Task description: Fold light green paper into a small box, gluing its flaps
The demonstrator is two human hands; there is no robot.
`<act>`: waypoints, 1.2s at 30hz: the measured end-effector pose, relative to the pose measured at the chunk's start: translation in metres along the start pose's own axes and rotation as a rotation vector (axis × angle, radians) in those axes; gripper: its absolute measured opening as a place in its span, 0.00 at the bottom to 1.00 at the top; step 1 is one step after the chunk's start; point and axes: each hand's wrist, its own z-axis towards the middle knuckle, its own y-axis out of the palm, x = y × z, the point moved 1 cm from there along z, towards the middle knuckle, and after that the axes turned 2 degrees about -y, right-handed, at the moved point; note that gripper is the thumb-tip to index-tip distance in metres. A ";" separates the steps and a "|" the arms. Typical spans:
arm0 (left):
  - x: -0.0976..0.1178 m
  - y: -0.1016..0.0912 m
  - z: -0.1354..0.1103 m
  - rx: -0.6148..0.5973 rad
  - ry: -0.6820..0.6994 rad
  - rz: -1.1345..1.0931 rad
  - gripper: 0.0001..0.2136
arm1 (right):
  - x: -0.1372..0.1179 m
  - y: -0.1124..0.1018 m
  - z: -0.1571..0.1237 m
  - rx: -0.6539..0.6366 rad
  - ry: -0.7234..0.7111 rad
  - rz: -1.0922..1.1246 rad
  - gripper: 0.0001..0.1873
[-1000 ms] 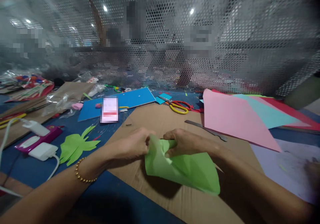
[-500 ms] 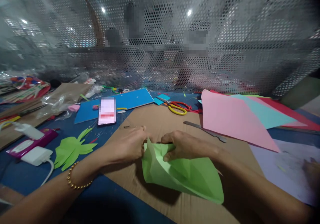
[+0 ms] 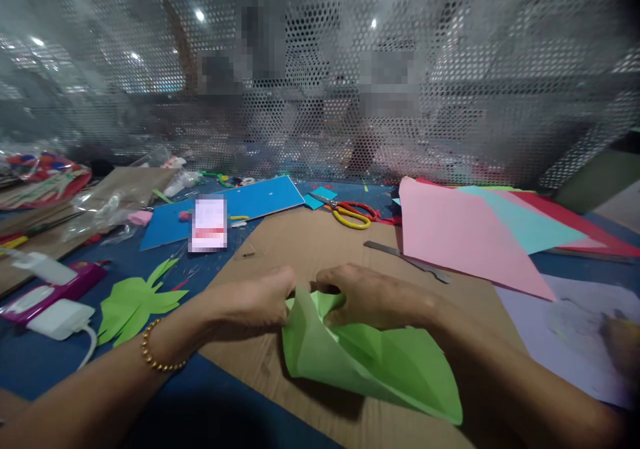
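A sheet of green paper [image 3: 370,369], curled up along its near edge, is held above a brown board [image 3: 280,235]. My left hand [image 3: 265,297] is closed on the sheet's far left edge, its fingertips partly hidden behind the fold. Pinching the same sheet from inside the curl, my right hand [image 3: 365,295] has its thumb toward me and fingers bent over the far edge. A cut green paper shape [image 3: 135,302] with slits lies left of my left wrist. Beyond my right hand rests a flat grey metal blade [image 3: 405,261].
Scissors with red and yellow handles [image 3: 353,215] lie at the board's far edge. Pink paper [image 3: 465,235] tops a stack at right. A phone [image 3: 207,224], blue board [image 3: 260,199] and purple power strip [image 3: 55,289] are left. Another person's hand [image 3: 620,339] is at right, over pale purple paper [image 3: 570,335].
The green paper's lower right corner has swung slightly down and right. Both hands keep their hold, close together. The whole view has shifted a little.
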 end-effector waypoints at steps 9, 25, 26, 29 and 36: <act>0.010 0.005 0.004 0.008 0.227 -0.049 0.02 | -0.005 0.001 -0.004 0.006 -0.016 0.042 0.10; 0.018 0.003 -0.006 -0.136 0.301 0.066 0.05 | -0.006 0.001 -0.004 -0.050 -0.074 0.014 0.08; 0.018 0.004 -0.006 -0.131 0.294 0.067 0.05 | -0.007 0.001 -0.005 -0.046 -0.076 0.018 0.09; 0.017 0.004 -0.005 -0.102 0.260 0.069 0.06 | -0.009 0.001 -0.008 -0.039 -0.079 0.028 0.10; 0.010 -0.003 0.003 -0.229 0.365 -0.111 0.15 | -0.008 0.002 -0.009 -0.028 -0.100 -0.027 0.07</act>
